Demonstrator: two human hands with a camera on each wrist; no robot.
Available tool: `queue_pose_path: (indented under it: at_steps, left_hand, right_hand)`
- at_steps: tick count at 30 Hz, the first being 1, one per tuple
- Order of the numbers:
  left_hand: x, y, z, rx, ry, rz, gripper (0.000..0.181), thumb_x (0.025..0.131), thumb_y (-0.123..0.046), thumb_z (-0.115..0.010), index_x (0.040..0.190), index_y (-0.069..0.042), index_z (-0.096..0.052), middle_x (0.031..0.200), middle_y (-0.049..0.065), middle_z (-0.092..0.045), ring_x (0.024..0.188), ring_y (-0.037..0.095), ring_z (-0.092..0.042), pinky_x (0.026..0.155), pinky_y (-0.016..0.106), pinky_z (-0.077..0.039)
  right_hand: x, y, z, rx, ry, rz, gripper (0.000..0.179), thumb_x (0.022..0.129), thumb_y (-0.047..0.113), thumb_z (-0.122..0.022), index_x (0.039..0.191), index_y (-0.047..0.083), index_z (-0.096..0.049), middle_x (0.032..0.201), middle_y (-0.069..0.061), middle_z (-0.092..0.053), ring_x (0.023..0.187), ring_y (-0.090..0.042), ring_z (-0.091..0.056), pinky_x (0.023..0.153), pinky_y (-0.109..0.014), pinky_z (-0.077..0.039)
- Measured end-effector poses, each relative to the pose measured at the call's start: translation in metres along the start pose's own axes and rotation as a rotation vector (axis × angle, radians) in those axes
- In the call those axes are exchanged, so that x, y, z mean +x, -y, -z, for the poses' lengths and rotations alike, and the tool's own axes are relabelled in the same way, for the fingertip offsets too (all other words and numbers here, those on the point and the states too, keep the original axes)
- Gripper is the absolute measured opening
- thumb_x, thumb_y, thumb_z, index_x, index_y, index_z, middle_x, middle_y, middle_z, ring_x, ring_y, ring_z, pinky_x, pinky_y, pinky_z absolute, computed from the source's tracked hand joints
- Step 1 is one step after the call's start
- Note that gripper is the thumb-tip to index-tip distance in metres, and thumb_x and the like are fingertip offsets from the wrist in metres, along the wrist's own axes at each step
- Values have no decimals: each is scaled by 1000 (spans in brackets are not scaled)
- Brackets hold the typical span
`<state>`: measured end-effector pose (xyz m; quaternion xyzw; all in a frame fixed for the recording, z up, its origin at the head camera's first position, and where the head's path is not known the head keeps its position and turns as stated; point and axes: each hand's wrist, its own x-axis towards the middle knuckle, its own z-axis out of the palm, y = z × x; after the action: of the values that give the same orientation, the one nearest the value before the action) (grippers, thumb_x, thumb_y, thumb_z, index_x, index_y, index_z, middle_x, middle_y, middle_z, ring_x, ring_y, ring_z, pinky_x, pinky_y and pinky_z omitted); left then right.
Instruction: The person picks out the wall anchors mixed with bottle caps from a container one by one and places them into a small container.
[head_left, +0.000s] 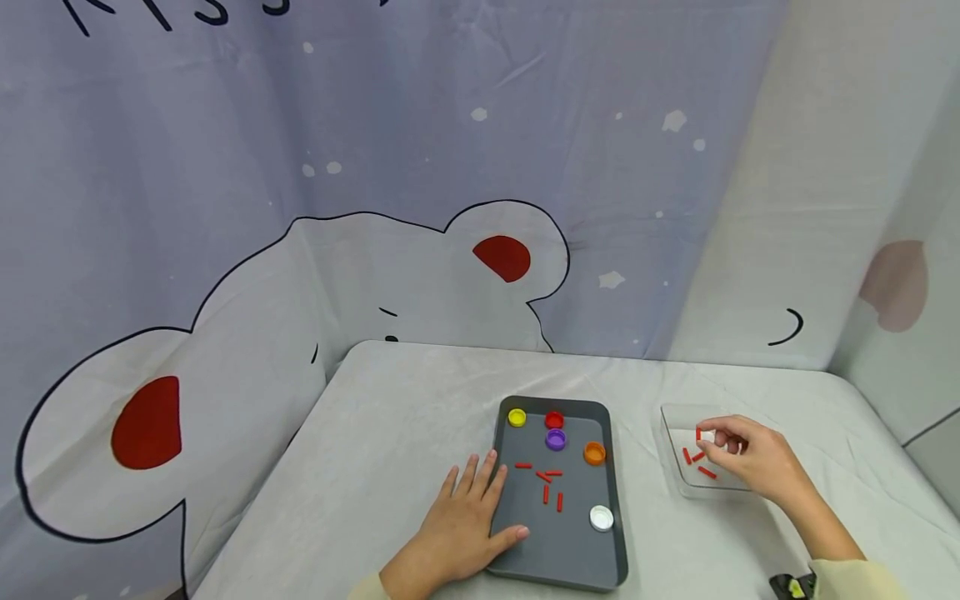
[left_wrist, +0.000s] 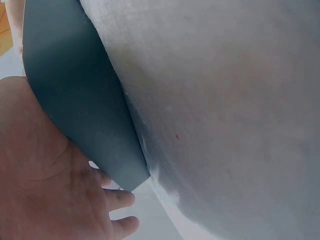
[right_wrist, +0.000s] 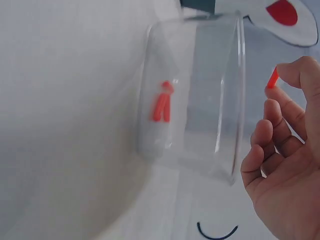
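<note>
The right hand's thumb and fingertip pinch a red stick; below them, more red sticks lie in a clear box. The left hand lies flat, fingers straight and spread, thumb over the grey tray. Around both hands stretches a white-covered table; beyond the fingertips hangs a printed curtain.

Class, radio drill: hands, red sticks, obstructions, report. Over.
Left hand spread at edge of gray tray. Right hand pinching red stick above clear box. More sticks in box and tray. Nothing visibly blocking.
</note>
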<state>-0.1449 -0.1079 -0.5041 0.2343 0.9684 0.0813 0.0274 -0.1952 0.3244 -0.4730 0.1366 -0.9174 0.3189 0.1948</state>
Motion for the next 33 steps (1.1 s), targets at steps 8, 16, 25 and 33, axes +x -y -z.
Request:
queue_pose_path:
  at_steps: [8,16,25,33]
  left_hand:
    - [0,2,-3,-27,5,-3,90,96,-74,-39,159,-9,-34,168,12,-23,153,39,-22,119,61,-20]
    - [0,2,-5,-25,17,-2,90,96,-74,-39,160,-10,-32,168,11,-21,154,38,-20,120,60,-19]
    - [0,2,-5,-17,2,-1,89,97,-73,-40,159,-10,-33,168,11,-21,153,38,-20,120,60,-20]
    - [0,3,-6,-23,-21,-15,90,97,-73,-40,158,-8,-34,167,13,-24,152,40,-22,119,62,-20]
  right_hand:
    - [2,-20,1,-26,-2,-47,18,82,12,-81,100,14,-77,75,14,-55,66,2,-47,57,-18,-36]
    - [9,-25,3,-34,9,-56,19,84,12,-78,103,11,-77,75,14,-55,66,1,-46,57,-19,-36]
    - [16,-24,-1,-50,27,-79,26,88,19,-78,110,6,-76,78,12,-56,69,2,-47,59,-20,-37]
    - [10,16,-22,20,-28,14,23,83,9,-81,105,6,-77,75,14,-55,65,1,-48,55,-18,-37]
